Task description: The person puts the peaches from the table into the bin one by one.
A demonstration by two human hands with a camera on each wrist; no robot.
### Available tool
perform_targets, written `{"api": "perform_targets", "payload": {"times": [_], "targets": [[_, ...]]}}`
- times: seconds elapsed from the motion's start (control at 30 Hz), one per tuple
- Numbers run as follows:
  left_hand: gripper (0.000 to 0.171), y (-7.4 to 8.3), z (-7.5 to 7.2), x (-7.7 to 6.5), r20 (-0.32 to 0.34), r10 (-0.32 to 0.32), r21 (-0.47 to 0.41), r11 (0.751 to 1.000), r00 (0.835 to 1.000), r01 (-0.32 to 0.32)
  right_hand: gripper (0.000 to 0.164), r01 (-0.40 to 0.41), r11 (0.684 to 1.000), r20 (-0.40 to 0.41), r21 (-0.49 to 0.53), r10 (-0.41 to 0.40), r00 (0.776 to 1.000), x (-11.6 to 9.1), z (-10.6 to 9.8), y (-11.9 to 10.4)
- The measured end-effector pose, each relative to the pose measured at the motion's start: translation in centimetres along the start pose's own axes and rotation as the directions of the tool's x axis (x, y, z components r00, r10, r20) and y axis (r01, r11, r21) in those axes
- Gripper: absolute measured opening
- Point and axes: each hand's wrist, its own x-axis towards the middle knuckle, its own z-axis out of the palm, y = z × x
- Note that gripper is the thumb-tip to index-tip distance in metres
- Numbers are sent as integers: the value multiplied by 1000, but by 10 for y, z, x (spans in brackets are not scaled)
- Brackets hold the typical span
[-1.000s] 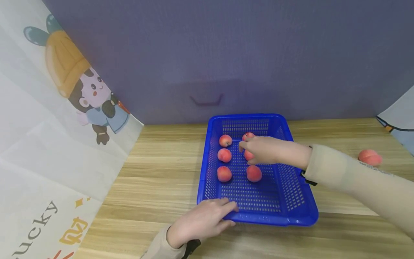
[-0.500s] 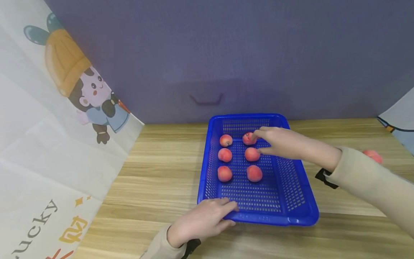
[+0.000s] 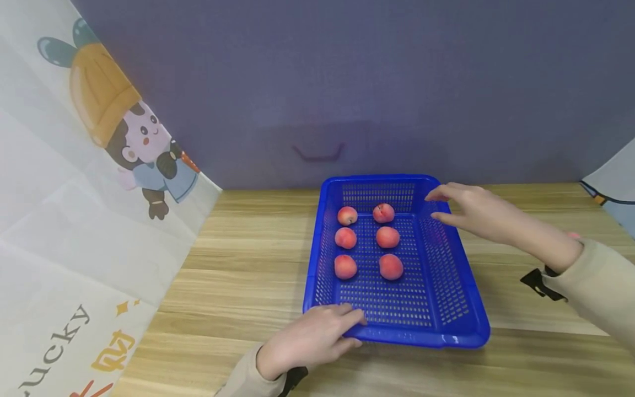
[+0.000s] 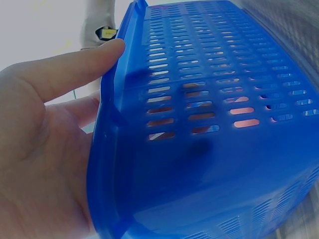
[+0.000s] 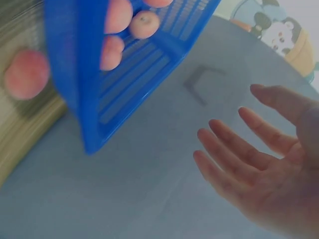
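A blue plastic basket [image 3: 448,309] with slotted walls stands on the table. Several red peaches lie inside in two columns, such as the near right peach [image 3: 391,267]. My left hand [image 3: 317,336] grips the basket's near rim at the left corner; in the left wrist view its thumb [image 4: 84,67] presses the rim from outside. My right hand [image 3: 483,212] is raised over the basket's right wall, fingers spread apart, holding nothing. Another peach [image 5: 27,74] rests on the table right of the basket. In the head view this loose peach [image 3: 573,235] is mostly hidden behind the right arm.
A wood-grain table [image 3: 238,264] lies under the basket. Close behind it rises a grey-blue panel [image 3: 248,99]. To the left hangs a white sheet [image 3: 54,220] with a printed cartoon figure. A dark cable [image 3: 612,197] runs near the back right corner.
My right hand has drawn back rightward from the peaches at the basket's back right, its fingers opening. The right forearm now covers most of the loose peach. The left hand stays on the rim.
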Motion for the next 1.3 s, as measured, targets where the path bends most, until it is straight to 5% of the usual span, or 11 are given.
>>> {"api": "perform_targets", "payload": {"times": [0.4, 0.83, 1.03, 1.3], "targets": [[19, 0, 3, -1, -7, 1, 10, 1000, 1000, -1, 30, -138, 989, -86, -55, 133, 987, -29, 2, 49], [20, 2, 0, -2, -4, -12, 8, 1000, 1000, 12, 33, -259, 964, -60, -64, 256, 965, -53, 1, 99], [20, 2, 0, -2, -1, -12, 2, 1000, 1000, 12, 35, -346, 932, -10, -109, 347, 938, -63, 2, 122], [20, 1, 0, -1, -13, -1, 4, 1000, 1000, 1, 34, -347, 929, -74, -130, 340, 938, -76, 8, 162]]}}
